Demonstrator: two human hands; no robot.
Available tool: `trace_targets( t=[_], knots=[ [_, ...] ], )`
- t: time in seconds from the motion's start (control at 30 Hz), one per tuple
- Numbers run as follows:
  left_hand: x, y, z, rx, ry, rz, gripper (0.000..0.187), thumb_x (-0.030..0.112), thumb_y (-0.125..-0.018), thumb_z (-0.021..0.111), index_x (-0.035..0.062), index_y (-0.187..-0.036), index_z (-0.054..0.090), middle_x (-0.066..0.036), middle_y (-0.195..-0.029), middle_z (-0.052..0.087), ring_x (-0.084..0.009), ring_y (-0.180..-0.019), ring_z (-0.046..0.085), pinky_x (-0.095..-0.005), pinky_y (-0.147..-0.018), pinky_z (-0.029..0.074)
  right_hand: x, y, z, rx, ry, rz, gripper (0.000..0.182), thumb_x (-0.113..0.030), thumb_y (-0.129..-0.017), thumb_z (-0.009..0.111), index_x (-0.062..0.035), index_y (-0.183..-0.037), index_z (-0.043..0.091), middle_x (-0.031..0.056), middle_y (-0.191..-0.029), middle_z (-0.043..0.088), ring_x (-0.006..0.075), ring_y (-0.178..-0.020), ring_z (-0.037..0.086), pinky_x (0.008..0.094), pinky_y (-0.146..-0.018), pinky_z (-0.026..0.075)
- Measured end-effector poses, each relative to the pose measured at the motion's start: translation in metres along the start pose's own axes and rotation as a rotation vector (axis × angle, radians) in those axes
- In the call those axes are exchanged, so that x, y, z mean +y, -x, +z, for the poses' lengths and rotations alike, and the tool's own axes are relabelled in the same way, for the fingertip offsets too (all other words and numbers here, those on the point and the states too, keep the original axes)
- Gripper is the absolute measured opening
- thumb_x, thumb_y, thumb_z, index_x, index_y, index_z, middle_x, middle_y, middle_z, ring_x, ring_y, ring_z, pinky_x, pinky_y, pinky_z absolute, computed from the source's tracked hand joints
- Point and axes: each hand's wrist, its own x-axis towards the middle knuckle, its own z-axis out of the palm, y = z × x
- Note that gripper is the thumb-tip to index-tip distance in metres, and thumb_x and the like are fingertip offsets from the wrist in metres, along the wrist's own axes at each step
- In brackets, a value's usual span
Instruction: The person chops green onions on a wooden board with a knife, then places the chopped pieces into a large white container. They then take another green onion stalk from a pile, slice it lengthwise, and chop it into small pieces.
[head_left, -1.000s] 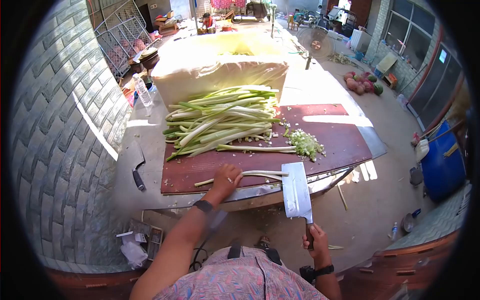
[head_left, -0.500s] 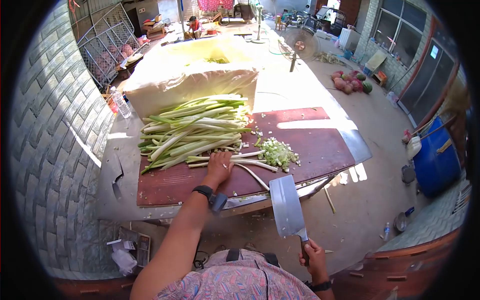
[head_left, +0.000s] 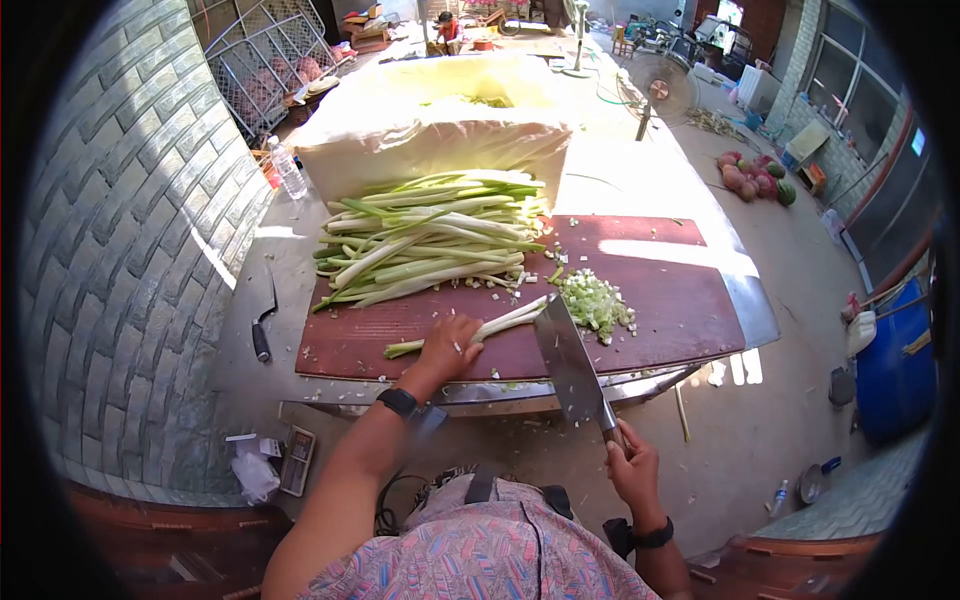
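Observation:
My left hand [head_left: 450,347] is closed around a small bundle of scallions [head_left: 515,316] on the dark red cutting board [head_left: 660,310]. My right hand [head_left: 632,460] grips the handle of a wide cleaver [head_left: 574,365], whose blade tip end meets the right ends of the bundle. Just right of the blade lies a heap of chopped scallion pieces [head_left: 597,303]. Behind my left hand, a large pile of whole scallions [head_left: 430,235] covers the board's back left.
A cloth-lined box [head_left: 430,155] stands behind the pile. On the table's left are a small knife [head_left: 262,325] and a plastic bottle [head_left: 287,168]. A brick wall [head_left: 130,240] is close at left. Far back sits a person [head_left: 447,32].
The cleaver has moved up and left from the table's front edge onto the scallions. The held stalks are now gathered together in my left hand. The view has shifted.

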Motion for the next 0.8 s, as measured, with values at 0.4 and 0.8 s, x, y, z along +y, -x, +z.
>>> trace_targets(
  t=[0.4,0.8],
  knots=[
    [-0.009,0.009,0.003,0.080,0.136,-0.075,0.022,0.011,-0.071,0.071,0.0058,-0.088,0.059,-0.014,-0.084,0.059,-0.0356,-0.083,0.057,-0.0467,-0.074,0.048,-0.076,0.005,0.049,-0.038,0.464,-0.362,0.046,-0.008,-0.080,0.067,-0.0067,-0.126,0.059,0.0239,-0.092,0.067,0.0382,-0.080,0.067,0.0396,-0.068,0.052],
    [-0.019,0.005,0.013,0.010,0.144,-0.040,0.010,0.004,-0.073,0.059,0.0027,-0.083,0.059,-0.017,-0.083,0.059,-0.0359,-0.082,0.058,-0.0459,-0.072,0.049,-0.090,-0.008,0.101,-0.127,0.766,-0.362,0.052,-0.013,-0.083,0.066,-0.0197,-0.133,0.055,0.0162,-0.069,0.060,0.0360,-0.059,0.061,0.0454,-0.054,0.048]
  ],
)
